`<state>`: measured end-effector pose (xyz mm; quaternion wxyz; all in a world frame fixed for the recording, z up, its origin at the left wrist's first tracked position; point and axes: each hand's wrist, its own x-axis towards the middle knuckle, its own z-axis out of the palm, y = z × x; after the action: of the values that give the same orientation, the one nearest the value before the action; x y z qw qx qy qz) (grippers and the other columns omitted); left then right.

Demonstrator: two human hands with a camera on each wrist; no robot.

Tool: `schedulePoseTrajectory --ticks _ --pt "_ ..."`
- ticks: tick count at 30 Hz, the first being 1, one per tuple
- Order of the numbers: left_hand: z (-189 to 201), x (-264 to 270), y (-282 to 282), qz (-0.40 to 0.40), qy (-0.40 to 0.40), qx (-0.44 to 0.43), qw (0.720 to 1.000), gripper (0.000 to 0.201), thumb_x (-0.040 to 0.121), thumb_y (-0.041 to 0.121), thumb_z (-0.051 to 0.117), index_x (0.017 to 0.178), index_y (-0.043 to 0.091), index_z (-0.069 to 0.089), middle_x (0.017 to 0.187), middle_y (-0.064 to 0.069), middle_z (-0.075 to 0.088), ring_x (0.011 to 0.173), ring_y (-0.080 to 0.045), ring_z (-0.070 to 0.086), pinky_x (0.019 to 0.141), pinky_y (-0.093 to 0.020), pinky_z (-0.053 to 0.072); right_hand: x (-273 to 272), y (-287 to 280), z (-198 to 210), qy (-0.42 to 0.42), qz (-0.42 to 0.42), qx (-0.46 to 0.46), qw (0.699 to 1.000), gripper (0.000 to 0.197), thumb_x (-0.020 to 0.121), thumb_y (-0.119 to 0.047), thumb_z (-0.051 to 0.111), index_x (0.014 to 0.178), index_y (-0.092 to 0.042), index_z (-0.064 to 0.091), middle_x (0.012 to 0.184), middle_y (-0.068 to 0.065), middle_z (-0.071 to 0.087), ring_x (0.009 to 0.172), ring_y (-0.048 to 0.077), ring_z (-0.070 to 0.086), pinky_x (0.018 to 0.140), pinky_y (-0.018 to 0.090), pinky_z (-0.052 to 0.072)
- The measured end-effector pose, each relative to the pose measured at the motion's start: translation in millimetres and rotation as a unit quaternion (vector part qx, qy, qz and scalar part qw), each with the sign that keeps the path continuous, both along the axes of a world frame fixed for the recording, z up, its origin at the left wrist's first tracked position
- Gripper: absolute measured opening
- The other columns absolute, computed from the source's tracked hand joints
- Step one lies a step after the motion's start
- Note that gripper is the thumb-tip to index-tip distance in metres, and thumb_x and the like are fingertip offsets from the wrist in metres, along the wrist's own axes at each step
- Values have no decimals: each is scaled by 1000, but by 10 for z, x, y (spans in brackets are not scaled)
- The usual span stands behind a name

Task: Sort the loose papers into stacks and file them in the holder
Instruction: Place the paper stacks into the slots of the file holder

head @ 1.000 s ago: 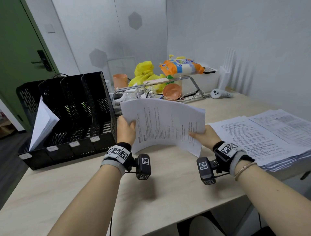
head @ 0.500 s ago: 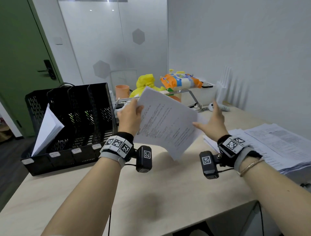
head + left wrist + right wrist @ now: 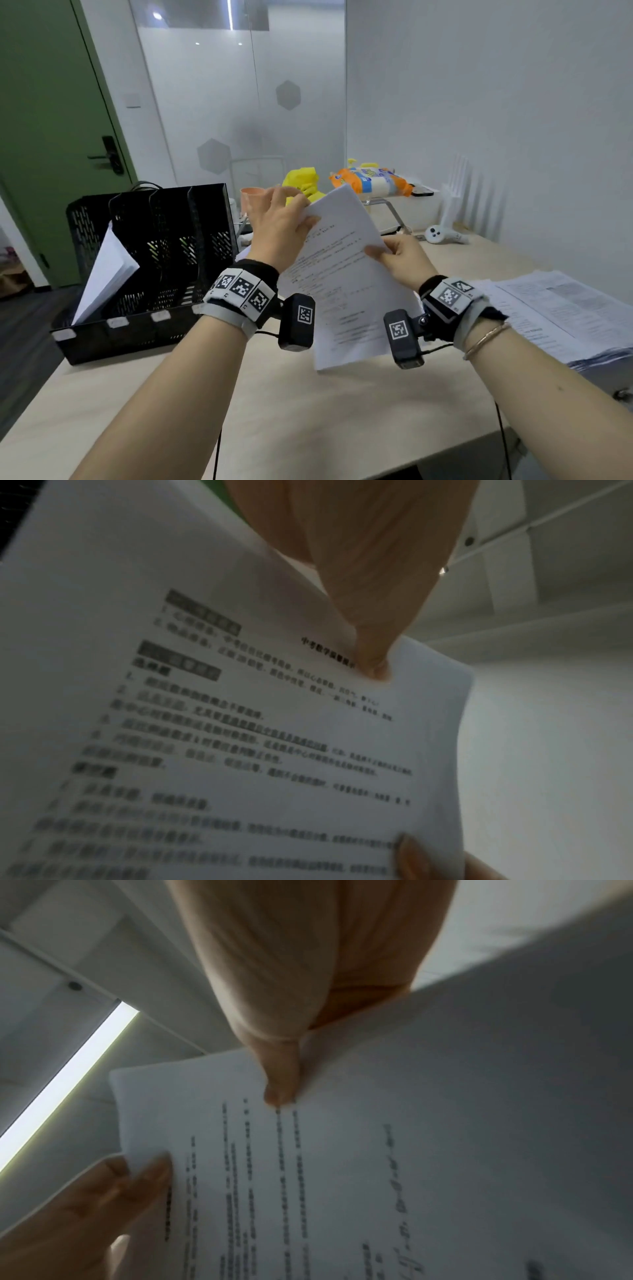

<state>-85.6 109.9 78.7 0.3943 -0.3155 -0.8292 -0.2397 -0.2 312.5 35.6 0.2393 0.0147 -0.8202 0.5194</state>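
Note:
I hold a sheaf of printed white papers upright above the desk, tilted on end. My left hand pinches its top left edge, thumb on the printed face. My right hand pinches the right edge, thumb on the page. The black mesh file holder stands at the left of the desk with several slots. A white stack leans in its leftmost slot. More loose papers lie flat at the right.
Behind the papers are an orange cup, a yellow bag, an orange-and-white packet on a metal stand and a white handheld device. The wooden desk lies bare in front of me. A green door is at the left.
The sheaf has turned from lying wide across both hands to standing on end. My left hand rose to its top edge, and my right hand took hold of the right edge again.

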Motion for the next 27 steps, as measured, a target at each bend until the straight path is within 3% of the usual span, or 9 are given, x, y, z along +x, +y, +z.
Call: schedulePoseTrajectory --ticks 3,6,8,10,12,14,19,23,27 --pt "-113 -34 -9 44 -18 81 996 49 81 33 68 123 14 53 144 -6 37 142 -29 20 110 -42 -16 -16 -16 -98 47 -21 -30 998 23 90 -17 61 83 4 68 76 24 66 73 13 58 65 30 45" --pt "-252 -46 -74 139 -65 149 977 88 77 47 68 146 12 26 155 -7 19 146 -28 7 110 -54 -13 -8 28 -132 67 -39 -88 993 14 90 -13 60 93 -2 68 80 8 70 72 10 63 69 30 52" --pt "-391 -157 -112 137 -131 181 965 106 73 54 70 150 9 12 156 -8 15 146 -26 9 113 -56 -5 -17 88 -160 69 -53 -115 990 11 90 -11 59 92 -4 68 72 -9 70 63 0 63 64 20 52" --pt "-479 -238 -127 14 -235 262 936 116 66 61 74 149 11 10 151 -9 30 137 -26 35 113 -55 21 -33 133 -183 67 -61 -131 987 10 91 -10 59 84 -11 66 63 -16 69 58 -4 63 58 14 52" --pt "-544 -266 -127 -99 -346 320 876 106 69 61 72 144 8 20 133 -9 52 108 -16 60 90 -36 51 -47 159 -212 68 -67 -139 986 9 91 -10 58 86 -10 66 64 -18 69 60 -4 64 59 13 52" --pt "-572 -203 -96 -148 -427 279 847 65 83 48 64 128 4 48 118 -8 64 93 -14 65 69 -21 53 -51 169 -234 71 -72 -139 985 10 91 -11 59 93 -5 67 65 -18 70 62 -3 65 59 14 51" --pt "-659 -96 -15 -263 -539 319 734 32 90 31 59 116 10 61 109 -6 70 97 -21 68 84 -40 56 -28 162 -292 83 -90 -156 980 12 90 -13 61 84 -5 67 68 -10 72 63 1 63 63 18 52" --pt "-706 -128 60 -259 -457 348 776 14 90 14 62 100 7 67 88 2 73 78 -12 69 75 -32 57 -41 117 -329 66 -88 -156 982 11 89 -13 62 82 -5 67 68 -6 71 63 4 62 64 22 52" --pt "-698 -74 190 -230 -396 335 824 13 92 15 60 92 4 66 80 -1 69 65 -5 65 64 -27 55 -98 -3 -385 35 -92 -104 990 16 87 -13 64 100 -5 68 91 4 68 77 10 63 70 23 51"
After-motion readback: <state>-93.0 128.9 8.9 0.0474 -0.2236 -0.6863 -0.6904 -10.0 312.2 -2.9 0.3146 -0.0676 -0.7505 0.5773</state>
